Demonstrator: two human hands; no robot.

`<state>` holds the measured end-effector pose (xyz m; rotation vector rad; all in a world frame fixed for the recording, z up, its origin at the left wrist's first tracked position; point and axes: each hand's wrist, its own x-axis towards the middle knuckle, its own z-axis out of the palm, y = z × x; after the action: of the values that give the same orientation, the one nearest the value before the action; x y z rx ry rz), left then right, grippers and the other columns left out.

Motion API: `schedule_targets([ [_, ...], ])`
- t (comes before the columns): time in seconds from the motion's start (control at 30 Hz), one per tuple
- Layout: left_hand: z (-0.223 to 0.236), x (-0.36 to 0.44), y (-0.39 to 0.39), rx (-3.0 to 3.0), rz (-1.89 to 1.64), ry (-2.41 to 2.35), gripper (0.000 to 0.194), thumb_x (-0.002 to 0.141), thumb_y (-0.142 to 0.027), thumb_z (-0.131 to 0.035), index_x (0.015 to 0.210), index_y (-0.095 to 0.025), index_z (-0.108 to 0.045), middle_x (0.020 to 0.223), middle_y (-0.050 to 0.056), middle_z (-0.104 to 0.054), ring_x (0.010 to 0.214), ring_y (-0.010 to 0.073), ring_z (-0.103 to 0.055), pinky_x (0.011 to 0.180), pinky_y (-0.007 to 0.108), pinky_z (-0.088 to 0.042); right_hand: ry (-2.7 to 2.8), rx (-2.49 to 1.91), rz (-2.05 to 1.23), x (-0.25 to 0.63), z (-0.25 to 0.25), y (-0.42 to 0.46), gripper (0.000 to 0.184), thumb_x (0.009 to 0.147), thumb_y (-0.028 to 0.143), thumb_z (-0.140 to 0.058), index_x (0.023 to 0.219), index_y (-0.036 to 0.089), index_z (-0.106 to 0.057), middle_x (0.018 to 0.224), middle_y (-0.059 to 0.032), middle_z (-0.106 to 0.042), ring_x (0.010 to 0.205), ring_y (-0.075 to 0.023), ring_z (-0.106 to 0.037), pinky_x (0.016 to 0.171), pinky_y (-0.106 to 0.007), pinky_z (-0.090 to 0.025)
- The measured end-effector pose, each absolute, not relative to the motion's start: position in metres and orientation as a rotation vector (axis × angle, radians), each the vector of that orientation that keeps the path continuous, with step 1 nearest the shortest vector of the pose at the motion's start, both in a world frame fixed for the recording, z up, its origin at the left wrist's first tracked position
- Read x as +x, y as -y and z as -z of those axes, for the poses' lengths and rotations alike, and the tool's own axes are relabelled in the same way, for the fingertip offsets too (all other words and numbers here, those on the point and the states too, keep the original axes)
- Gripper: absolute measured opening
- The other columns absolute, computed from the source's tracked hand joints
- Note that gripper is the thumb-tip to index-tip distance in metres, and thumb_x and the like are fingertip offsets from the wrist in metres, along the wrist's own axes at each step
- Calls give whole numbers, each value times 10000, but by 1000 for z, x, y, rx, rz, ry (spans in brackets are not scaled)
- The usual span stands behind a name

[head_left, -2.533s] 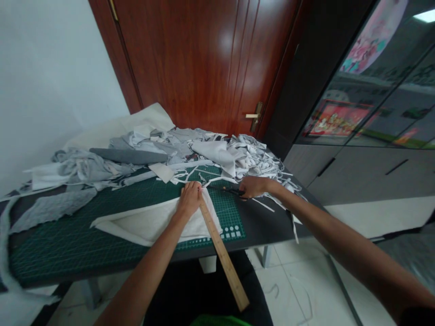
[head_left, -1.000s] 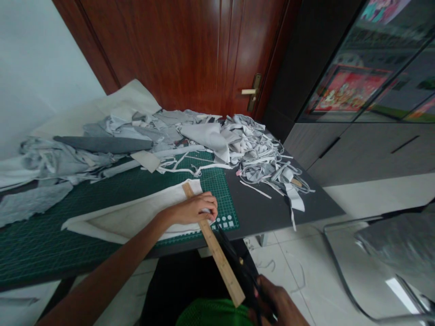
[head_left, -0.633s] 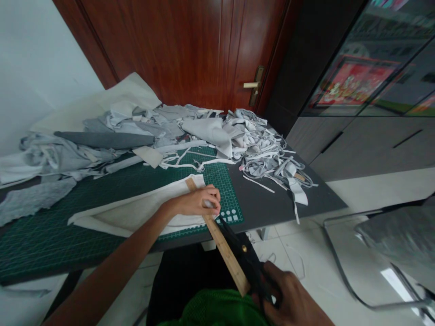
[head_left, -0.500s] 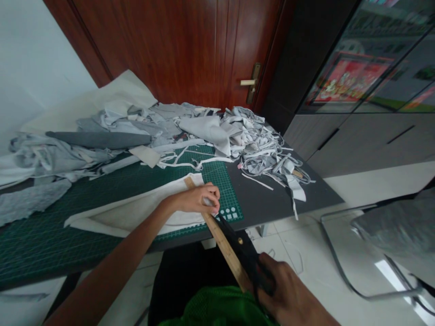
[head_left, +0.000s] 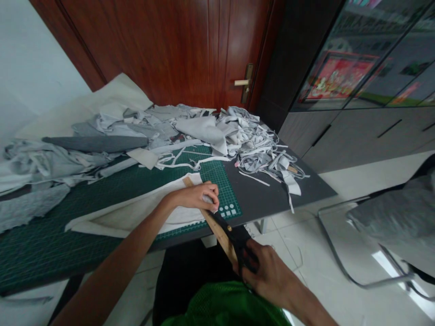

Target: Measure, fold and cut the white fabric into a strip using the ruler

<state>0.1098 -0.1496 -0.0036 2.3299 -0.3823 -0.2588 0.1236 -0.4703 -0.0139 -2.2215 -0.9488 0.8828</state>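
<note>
A folded off-white cloth lies on the green cutting mat, with a wooden ruler across its right end. The ruler's near end juts past the table edge toward my lap. My left hand rests over the ruler, its fingers curled and pinching the cloth's near right edge. In my right hand are black scissors, fingers through the handles. Their blades run along the ruler's right side, tips at the cloth's edge by my left fingertips. Exactly how the blades meet the cloth is hidden.
Heaps of grey and white fabric scraps line the back of the dark table. Thin strips and offcuts pile up at the right. A metal-framed chair stands at right, a wooden door behind.
Both hands have come from the cloth's far edge to its near right corner. Over the last half second the scissors moved up and left, bringing the blades to my left fingertips.
</note>
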Motion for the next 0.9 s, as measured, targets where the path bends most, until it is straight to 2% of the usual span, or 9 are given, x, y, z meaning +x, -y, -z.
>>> schedule_targets([
  [0.23,2,111,149,2335,282,391,463,920,-654,-629,868,-216,-771,958,31,-577,1001,192,-503,940,279,-332,906,-2175,-920,120,13,463,198,866,358,-667,860,195,-554,697,12,-586,608,-140,-507,552,-282,-285],
  [0.5,-2,117,148,2321,334,432,455,913,-660,-634,844,-231,-767,932,20,-609,978,188,-518,935,277,-333,926,-2237,-903,120,12,464,216,911,407,-623,876,199,-576,822,-50,-650,794,-212,-608,685,-316,-370],
  [0.73,-3,118,149,2322,345,450,443,925,-644,-627,838,-232,-764,915,20,-630,972,189,-518,925,273,-330,908,-2173,-1009,123,6,465,147,901,349,-568,906,206,-599,812,-41,-669,809,-213,-629,686,-307,-416],
  [0.9,-5,122,152,2317,378,444,392,938,-599,-632,831,-247,-768,926,12,-678,977,180,-545,935,270,-327,946,-2128,-1007,133,18,472,206,916,372,-527,937,202,-642,966,-79,-706,982,-255,-648,841,-346,-477],
])
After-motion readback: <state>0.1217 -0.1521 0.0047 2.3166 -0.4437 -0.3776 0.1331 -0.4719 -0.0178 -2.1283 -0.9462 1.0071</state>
